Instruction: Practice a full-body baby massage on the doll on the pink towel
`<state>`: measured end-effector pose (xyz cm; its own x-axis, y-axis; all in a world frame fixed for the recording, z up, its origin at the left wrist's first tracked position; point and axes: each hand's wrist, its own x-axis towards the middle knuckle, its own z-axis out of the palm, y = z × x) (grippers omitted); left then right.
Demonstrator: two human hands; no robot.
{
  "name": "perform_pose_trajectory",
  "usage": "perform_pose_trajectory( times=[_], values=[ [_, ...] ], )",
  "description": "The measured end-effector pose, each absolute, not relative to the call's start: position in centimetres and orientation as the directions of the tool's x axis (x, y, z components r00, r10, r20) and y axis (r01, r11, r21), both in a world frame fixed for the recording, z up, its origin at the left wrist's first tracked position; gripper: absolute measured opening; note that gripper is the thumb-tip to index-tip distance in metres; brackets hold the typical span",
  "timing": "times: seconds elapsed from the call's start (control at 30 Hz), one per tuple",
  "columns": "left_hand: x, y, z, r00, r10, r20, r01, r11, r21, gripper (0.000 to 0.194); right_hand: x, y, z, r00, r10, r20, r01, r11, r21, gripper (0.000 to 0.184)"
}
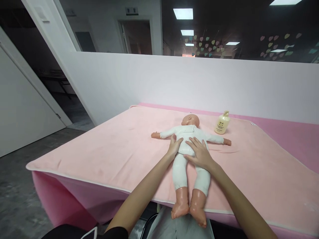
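A baby doll with a white cloth body lies stretched out on a pink blanket. Its head points away from me, turned so that an ear shows, and both arms spread sideways. The feet reach past the near table edge. My left hand rests against the left side of the doll's waist, open, with some fingers hidden along its flank. Flat on the right side of its lower torso lies my right hand, fingers spread. Neither hand grips anything.
A cream pump bottle stands on the blanket beyond the doll's right-hand arm. Behind the table runs a white wall with dark glass above. To the left are a white door and grey floor.
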<state>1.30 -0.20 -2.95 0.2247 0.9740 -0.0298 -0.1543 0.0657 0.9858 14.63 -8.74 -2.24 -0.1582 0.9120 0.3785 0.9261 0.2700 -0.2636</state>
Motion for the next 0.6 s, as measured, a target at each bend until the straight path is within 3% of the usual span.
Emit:
perform_pose_trajectory(
  times=[0.1,0.17,0.3,0.37,0.43,0.53,0.6],
  values=[
    [1.2,-0.4,-2.8,0.204,0.976,-0.071,-0.193,0.111,0.975,0.065,14.4,-8.9,-2.1,-0.131,0.929,0.347,0.906,0.255,-0.339,0.067],
    [1.2,-0.5,-2.4,0.238,0.969,-0.07,-0.253,0.131,0.958,0.067,14.4,-8.8,-1.8,-0.076,0.922,0.379,0.842,0.263,-0.471,0.061],
    [1.1,-1.3,-0.5,0.351,0.934,0.062,-0.417,0.096,0.904,0.06,15.4,-8.1,-0.8,0.293,0.837,0.463,0.514,0.27,-0.814,0.046],
    [0.9,-2.1,0.9,0.351,0.925,0.144,-0.442,0.028,0.896,0.059,16.4,-7.8,-0.2,0.528,0.779,0.337,0.273,0.22,-0.937,0.043],
    [0.7,-3.4,2.4,0.357,0.903,0.24,-0.434,-0.067,0.898,0.057,17.4,-7.9,0.4,0.63,0.771,0.092,0.007,0.113,-0.994,0.04],
    [0.5,-6.2,3.8,0.39,0.839,0.38,-0.36,-0.241,0.901,0.047,18.0,-8.7,1.1,0.44,0.868,-0.229,-0.277,-0.111,-0.954,0.04],
    [0.7,-8.5,3.7,0.429,0.795,0.43,-0.274,-0.339,0.9,0.043,17.7,-9.1,1.6,0.22,0.941,-0.257,-0.317,-0.18,-0.931,0.04]
  ],
)
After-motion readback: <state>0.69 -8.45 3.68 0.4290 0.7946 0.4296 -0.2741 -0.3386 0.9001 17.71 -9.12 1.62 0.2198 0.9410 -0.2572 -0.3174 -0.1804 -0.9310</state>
